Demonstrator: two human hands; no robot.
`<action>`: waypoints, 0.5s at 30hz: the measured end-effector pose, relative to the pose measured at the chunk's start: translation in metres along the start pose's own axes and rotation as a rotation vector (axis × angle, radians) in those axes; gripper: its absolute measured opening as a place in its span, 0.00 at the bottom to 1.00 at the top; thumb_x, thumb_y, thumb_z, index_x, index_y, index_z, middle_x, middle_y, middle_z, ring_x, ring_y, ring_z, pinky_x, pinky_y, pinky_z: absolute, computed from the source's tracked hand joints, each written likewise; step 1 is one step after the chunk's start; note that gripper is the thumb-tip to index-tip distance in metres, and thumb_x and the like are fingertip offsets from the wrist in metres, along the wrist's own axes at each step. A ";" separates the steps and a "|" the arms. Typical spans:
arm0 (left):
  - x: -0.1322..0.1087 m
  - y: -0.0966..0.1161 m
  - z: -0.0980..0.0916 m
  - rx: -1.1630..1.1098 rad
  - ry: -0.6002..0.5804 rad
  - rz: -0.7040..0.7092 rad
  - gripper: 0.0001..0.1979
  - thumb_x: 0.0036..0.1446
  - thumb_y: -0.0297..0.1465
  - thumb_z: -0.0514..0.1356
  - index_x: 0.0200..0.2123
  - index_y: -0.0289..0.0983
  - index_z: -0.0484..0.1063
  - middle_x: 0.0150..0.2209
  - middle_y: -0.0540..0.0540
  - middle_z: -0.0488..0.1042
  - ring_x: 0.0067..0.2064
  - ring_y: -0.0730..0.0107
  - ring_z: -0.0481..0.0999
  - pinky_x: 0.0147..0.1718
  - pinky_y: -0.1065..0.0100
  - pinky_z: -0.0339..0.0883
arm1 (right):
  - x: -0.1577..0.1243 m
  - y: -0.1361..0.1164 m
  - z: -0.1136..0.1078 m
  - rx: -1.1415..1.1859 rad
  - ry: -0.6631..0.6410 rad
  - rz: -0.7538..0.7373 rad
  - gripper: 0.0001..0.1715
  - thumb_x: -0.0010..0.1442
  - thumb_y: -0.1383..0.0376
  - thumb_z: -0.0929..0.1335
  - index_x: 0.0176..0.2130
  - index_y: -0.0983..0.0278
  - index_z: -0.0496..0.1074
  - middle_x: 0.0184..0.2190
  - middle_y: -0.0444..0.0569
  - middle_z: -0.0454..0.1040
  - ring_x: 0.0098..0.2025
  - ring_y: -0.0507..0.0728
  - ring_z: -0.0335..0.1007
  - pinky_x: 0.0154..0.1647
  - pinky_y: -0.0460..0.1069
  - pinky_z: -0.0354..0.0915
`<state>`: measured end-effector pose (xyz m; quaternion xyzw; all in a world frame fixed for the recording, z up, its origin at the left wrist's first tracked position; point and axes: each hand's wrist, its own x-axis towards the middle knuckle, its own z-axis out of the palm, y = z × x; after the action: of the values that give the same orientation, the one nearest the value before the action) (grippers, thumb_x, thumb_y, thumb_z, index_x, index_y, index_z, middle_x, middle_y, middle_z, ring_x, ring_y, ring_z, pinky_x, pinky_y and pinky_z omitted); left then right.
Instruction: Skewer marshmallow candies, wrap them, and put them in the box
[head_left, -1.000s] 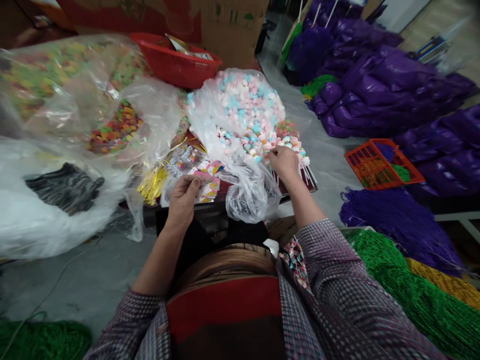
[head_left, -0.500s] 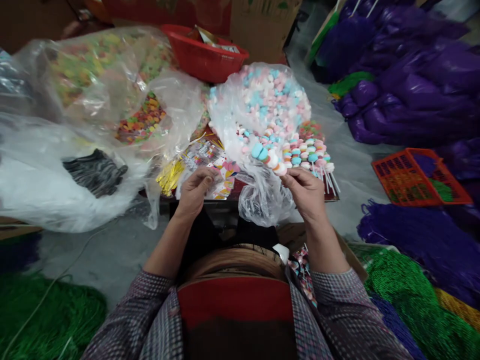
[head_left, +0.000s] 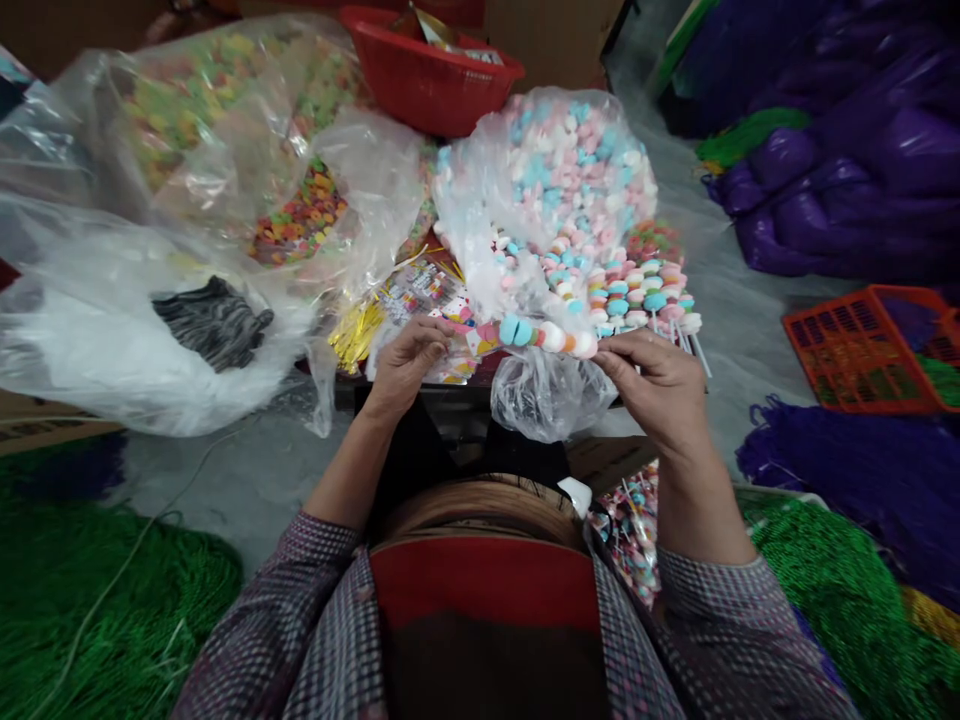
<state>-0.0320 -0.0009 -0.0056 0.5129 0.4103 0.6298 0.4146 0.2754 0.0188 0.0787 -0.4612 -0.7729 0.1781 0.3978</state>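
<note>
My right hand (head_left: 656, 378) pinches the right end of a candy skewer (head_left: 553, 338), a row of blue, pink, white and orange pieces held level. A small printed clear bag (head_left: 481, 341) is pinched in my left hand (head_left: 409, 362). The skewer's blue end lies at the bag; how far inside it sits, I cannot tell. Under and behind my left hand are more printed bags (head_left: 420, 288) and a bunch of gold twist ties (head_left: 351, 338). Several other candy skewers (head_left: 646, 292) with white sticks lie beyond my right hand.
Big clear sacks of marshmallows (head_left: 577, 160) and gummy candy (head_left: 300, 215) stand on the table, with a red basin (head_left: 435, 80) behind. Crumpled plastic (head_left: 551, 392) hangs over the front edge. Wrapped skewers (head_left: 630, 525) fill a box by my right leg. An orange crate (head_left: 862, 350) stands right.
My right hand has moved rightward and the skewer now lies level at the bag in my left hand. The whole view has shifted slightly.
</note>
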 end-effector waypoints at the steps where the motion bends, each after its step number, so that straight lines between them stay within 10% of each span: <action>1: 0.000 0.000 -0.001 0.013 -0.012 0.014 0.14 0.57 0.46 0.68 0.30 0.42 0.78 0.40 0.45 0.76 0.47 0.66 0.77 0.54 0.59 0.71 | 0.001 0.000 -0.003 -0.026 -0.017 -0.012 0.09 0.64 0.55 0.72 0.35 0.54 0.82 0.31 0.46 0.81 0.35 0.58 0.78 0.38 0.54 0.73; 15: 0.010 0.012 -0.002 0.489 -0.171 0.215 0.17 0.62 0.49 0.62 0.31 0.42 0.79 0.37 0.45 0.78 0.43 0.63 0.76 0.46 0.60 0.71 | -0.009 0.009 -0.011 -0.181 -0.098 -0.016 0.08 0.64 0.56 0.72 0.37 0.54 0.83 0.30 0.47 0.81 0.34 0.58 0.77 0.36 0.54 0.72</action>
<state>-0.0368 0.0044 0.0082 0.6896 0.4570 0.5068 0.2423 0.2914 0.0144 0.0762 -0.4797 -0.8081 0.1265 0.3176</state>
